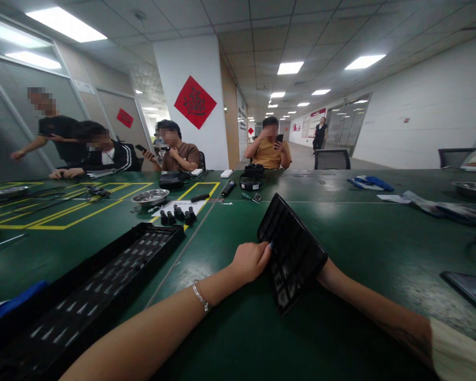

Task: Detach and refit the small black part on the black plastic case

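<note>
A black tray with many square compartments [293, 243] is held tilted above the green table [381, 227], its divided face turned to the left. My left hand [250, 260] is closed at the tray's left edge, with the thumb lying against the compartments; a small blue spot shows at the thumb tip. Behind the tray's right side is my right hand [328, 274], holding it from the back, its fingers hidden. A few compartments low on the tray look paler inside, but their contents are blurred.
To the left lies a long black tray [174, 233] with rows of small pale pieces. Beyond it are several black cylindrical parts [178, 212] and a metal bowl [149, 197]. A dark tablet-like panel [470, 288] lies at right. Several people sit or stand across the table.
</note>
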The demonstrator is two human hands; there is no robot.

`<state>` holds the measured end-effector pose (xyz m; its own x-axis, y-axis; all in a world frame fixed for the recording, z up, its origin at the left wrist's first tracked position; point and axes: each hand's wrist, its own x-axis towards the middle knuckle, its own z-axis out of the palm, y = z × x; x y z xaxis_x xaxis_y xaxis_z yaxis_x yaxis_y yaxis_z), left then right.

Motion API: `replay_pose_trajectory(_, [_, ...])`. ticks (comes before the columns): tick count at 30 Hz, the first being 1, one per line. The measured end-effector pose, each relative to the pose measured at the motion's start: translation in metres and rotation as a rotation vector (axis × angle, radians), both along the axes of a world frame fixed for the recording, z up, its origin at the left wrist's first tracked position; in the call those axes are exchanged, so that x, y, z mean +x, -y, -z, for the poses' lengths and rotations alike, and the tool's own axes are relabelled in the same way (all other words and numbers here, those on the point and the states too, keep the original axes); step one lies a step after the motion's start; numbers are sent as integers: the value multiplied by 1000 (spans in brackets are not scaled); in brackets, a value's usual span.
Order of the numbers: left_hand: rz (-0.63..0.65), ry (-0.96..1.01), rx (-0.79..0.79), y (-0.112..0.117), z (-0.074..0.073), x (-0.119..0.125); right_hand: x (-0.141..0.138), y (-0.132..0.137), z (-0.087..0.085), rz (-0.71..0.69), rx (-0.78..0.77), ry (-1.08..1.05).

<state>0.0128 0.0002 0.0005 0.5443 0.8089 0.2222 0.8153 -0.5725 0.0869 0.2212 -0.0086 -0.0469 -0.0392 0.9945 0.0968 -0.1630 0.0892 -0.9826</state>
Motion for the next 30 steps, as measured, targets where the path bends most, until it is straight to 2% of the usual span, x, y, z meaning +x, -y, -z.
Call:
replay_pose_trajectory(5, [5, 10, -23, 0, 0, -1, -3, 1, -4, -8, -131, -121])
replay_pose_trajectory(12, [19, 7, -17, -1, -1, -1, -2, 0, -2, 11, -104, -101])
replay_pose_trajectory(18, [43, 11, 1, -2, 1, -2, -5, 5, -10, -8, -134, -128])
replay_pose_trajectory(21, [51, -1, 9, -2, 2, -2, -6, 6, -12, -8, -96, -118])
replay_pose_trajectory(25, [20, 22, -2, -3, 2, -1, -6, 6, -11, 2, -107, -119])
replay_pose_trajectory(30, [51, -10, 15, -3, 3, -3, -5, 4, -7, -9, -114, -134])
